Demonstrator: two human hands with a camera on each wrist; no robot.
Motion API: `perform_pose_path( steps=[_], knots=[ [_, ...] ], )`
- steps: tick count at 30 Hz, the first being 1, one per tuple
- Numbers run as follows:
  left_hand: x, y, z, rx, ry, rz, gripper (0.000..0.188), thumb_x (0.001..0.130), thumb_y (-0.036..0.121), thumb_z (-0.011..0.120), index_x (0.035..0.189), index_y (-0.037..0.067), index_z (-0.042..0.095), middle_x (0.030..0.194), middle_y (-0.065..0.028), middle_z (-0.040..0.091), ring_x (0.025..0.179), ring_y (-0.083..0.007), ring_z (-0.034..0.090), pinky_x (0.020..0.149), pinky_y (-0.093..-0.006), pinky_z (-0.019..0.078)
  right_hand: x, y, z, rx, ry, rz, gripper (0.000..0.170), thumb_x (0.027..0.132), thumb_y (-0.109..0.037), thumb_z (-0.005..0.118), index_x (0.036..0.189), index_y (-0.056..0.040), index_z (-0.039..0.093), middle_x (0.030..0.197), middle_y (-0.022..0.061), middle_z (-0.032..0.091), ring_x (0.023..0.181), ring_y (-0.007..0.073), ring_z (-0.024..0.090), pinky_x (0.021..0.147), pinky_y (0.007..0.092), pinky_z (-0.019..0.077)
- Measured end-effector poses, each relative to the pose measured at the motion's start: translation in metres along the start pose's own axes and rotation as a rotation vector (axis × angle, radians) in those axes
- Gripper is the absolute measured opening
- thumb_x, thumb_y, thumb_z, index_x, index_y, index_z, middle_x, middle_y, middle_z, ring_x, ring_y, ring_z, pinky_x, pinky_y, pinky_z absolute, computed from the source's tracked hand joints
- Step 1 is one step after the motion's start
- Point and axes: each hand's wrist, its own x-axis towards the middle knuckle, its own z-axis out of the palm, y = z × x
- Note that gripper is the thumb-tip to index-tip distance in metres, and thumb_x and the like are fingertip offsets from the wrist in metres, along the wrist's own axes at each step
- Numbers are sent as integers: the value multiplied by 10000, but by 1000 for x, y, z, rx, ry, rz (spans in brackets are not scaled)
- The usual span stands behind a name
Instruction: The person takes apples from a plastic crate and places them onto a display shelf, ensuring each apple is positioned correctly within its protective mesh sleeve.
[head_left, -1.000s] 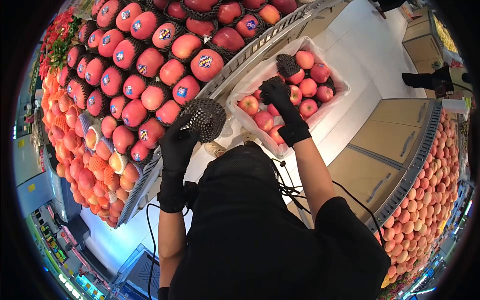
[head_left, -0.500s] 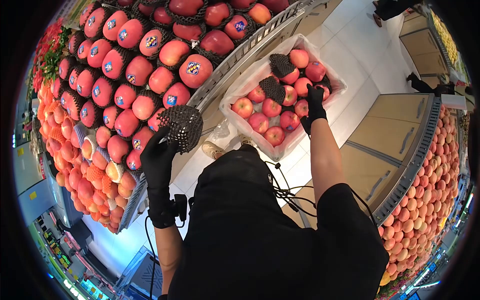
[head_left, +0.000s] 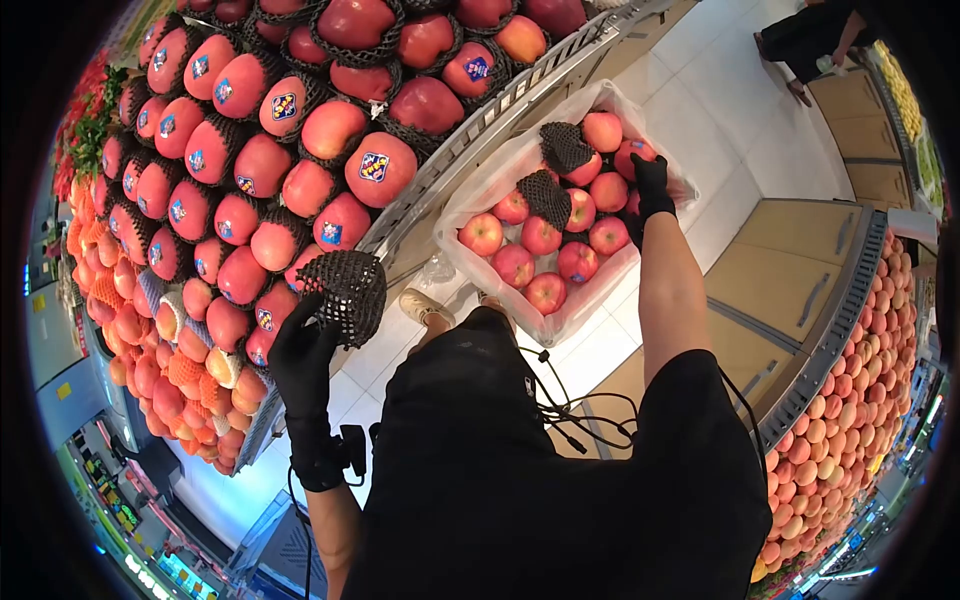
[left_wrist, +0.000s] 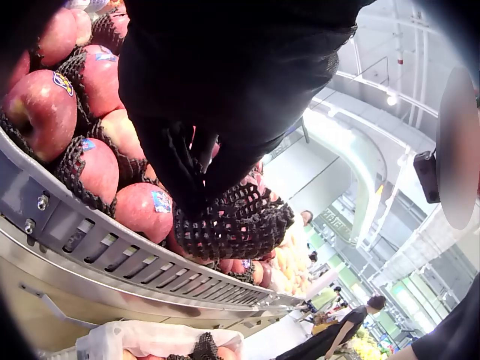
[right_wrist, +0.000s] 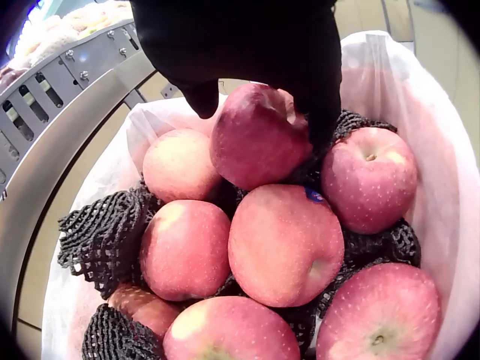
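My gloved left hand (head_left: 305, 360) pinches a black foam net sleeve (head_left: 345, 298) beside the display's edge. In the left wrist view the sleeve (left_wrist: 236, 225) hangs from the fingertips, its mesh spread and no fruit visible inside. Over the far right side of the lined box (head_left: 465, 265), my gloved right hand (head_left: 655, 188) has its thumb and fingers around a red apple (right_wrist: 255, 139). That apple sits among other red apples (right_wrist: 285, 244). Black net sleeves (head_left: 545, 198) lie on and between the fruit in the box.
Left of the box rises a sloped display of stickered apples (head_left: 375, 165), edged by a slotted grey rail (head_left: 440, 160). Peaches (head_left: 830, 430) fill a counter on the right above beige cabinets (head_left: 770, 265). Cables (head_left: 585, 410) dangle by my legs. Another person (head_left: 805, 45) stands at the far aisle.
My right hand has moved from the box's left-middle to its far right side and now holds an apple there. The left hand, still holding the sleeve, has shifted left and lower.
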Motion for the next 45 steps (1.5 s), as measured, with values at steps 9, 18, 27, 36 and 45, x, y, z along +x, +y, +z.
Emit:
perform_pose_path(
  steps=[9, 18, 27, 36, 45],
  knots=[
    [15, -6, 7, -69, -16, 11, 422, 833, -38, 659, 1242, -29, 558, 1107, -91, 655, 921, -121, 620, 808, -267, 515, 34, 16, 17, 195, 56, 104, 792, 624, -291, 865, 1250, 29, 500, 1137, 193, 608, 971, 268, 627, 804, 394, 538],
    [22, -1, 14, -79, -45, -39, 410, 842, -32, 653, 1240, -32, 553, 1080, -112, 656, 918, -142, 628, 792, -279, 524, 38, 21, 20, 204, 16, 190, 845, 589, -277, 897, 1252, 16, 463, 1128, 167, 599, 926, 263, 628, 770, 392, 552],
    [31, -2, 17, -111, -37, -57, 401, 833, -46, 651, 1223, -31, 560, 1016, -103, 669, 859, -132, 633, 743, -271, 531, -17, -32, 9, 245, 66, 142, 965, 567, -241, 884, 1313, -14, 316, 1166, 213, 546, 971, 306, 602, 745, 405, 552],
    [38, -17, 12, -145, -37, -39, 408, 837, -45, 653, 1232, -32, 554, 1044, -95, 656, 866, -134, 625, 755, -276, 529, 13, 1, 3, 291, -201, -17, 986, 516, -219, 919, 1295, 6, 357, 1177, 187, 550, 974, 275, 613, 774, 390, 560],
    [41, -14, 15, -205, -76, -49, 398, 836, -63, 641, 1222, -35, 552, 1028, -92, 658, 898, -129, 618, 772, -278, 525, -11, -8, 6, 221, -30, 10, 907, 558, -190, 901, 1289, -12, 393, 1145, 175, 568, 968, 281, 617, 769, 386, 564]
  ],
)
